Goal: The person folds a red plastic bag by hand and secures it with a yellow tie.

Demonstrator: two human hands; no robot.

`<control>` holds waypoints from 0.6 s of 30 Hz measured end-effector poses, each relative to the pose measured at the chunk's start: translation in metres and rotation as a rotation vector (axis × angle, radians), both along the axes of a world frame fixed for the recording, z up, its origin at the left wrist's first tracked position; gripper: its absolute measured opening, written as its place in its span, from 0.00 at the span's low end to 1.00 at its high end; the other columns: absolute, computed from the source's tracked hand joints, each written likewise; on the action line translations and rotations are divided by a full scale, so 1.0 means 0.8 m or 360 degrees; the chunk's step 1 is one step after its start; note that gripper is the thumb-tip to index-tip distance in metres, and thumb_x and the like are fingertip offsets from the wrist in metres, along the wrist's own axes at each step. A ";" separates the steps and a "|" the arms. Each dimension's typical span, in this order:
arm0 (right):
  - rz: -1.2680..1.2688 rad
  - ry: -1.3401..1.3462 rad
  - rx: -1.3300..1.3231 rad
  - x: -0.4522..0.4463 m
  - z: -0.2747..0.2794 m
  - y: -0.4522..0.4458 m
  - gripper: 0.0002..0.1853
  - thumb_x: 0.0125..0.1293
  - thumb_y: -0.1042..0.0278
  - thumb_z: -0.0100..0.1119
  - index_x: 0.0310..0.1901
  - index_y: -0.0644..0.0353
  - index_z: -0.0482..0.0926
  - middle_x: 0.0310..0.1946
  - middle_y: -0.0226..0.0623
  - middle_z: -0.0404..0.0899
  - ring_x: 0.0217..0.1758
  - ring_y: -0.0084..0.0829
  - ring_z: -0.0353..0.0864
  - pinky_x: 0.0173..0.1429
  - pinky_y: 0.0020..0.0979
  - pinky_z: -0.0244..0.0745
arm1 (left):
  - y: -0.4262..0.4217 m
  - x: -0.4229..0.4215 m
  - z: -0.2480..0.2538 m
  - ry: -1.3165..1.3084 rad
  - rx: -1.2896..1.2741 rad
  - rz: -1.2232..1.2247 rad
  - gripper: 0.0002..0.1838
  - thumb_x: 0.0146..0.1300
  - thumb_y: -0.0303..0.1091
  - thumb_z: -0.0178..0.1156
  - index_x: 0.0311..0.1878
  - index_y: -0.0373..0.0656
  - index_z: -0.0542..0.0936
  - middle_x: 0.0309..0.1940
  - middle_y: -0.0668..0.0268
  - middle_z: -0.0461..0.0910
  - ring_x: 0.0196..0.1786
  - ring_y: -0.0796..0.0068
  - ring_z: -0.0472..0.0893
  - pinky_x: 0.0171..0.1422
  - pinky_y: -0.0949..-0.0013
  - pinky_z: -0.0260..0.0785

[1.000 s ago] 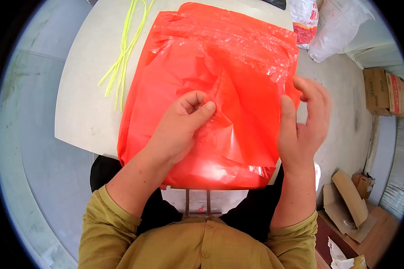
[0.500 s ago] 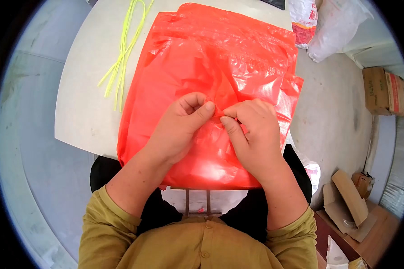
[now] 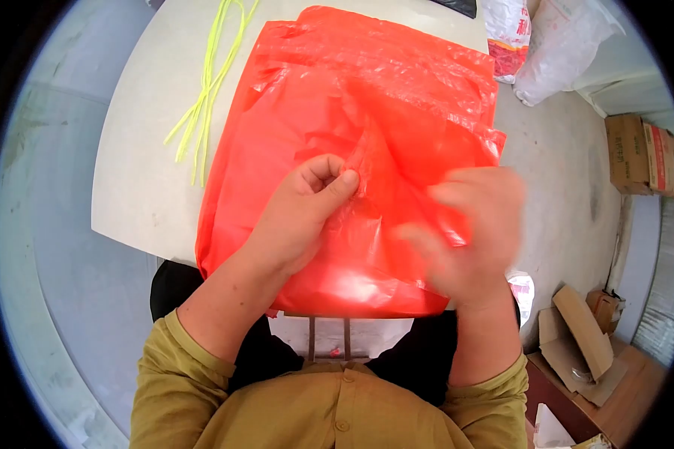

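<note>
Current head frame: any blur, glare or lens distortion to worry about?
Head view: right hand smeared, likely by motion, its fingertips hard to make out; left hand fairly crisp. Head view: bright glare on the red plastic, strongest toward its near edge. Head view: fisheye look, image corners black.

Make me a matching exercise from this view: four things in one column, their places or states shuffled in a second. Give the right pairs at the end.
Things
1. Left hand
2. Right hand
3. Yellow-green strips
4. Open cardboard box

Places and states
A. Lying on the table, left of the red plastic
B. At the lower right of the view, away from the table
C. Pinching a fold of the red plastic
D. Blurred, thumb apart from the fingers

Right pairs: 1-C, 2-D, 3-A, 4-B
</note>
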State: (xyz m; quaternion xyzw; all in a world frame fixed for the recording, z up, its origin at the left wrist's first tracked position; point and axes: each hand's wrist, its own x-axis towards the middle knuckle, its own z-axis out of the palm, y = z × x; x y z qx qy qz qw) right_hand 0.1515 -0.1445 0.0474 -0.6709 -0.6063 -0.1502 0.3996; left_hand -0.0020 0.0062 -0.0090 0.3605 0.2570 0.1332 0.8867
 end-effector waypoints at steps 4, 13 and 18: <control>-0.0034 0.0287 -0.0487 -0.036 -0.027 0.018 0.12 0.59 0.63 0.75 0.40 0.55 0.82 0.35 0.35 0.81 0.40 0.42 0.80 0.50 0.43 0.70 | -0.002 -0.003 0.000 0.0002 0.0011 -0.0060 0.04 0.78 0.32 0.62 0.46 0.44 0.80 0.39 0.76 0.80 0.42 0.88 0.76 0.50 0.78 0.70; -0.0141 0.0755 -0.0545 -0.014 -0.025 0.009 0.06 0.65 0.70 0.70 0.42 0.56 0.84 0.37 0.38 0.84 0.43 0.42 0.83 0.51 0.43 0.75 | 0.001 -0.001 0.002 -0.0048 0.0000 -0.0065 0.03 0.78 0.30 0.62 0.46 0.43 0.81 0.42 0.73 0.82 0.46 0.85 0.79 0.55 0.76 0.72; -0.0487 0.0837 -0.0070 0.022 -0.011 -0.002 0.07 0.65 0.68 0.71 0.42 0.57 0.84 0.37 0.37 0.84 0.42 0.41 0.83 0.49 0.40 0.78 | 0.003 -0.003 0.004 -0.0028 0.0034 -0.0083 0.03 0.77 0.29 0.62 0.48 0.42 0.81 0.45 0.70 0.84 0.47 0.82 0.81 0.57 0.75 0.74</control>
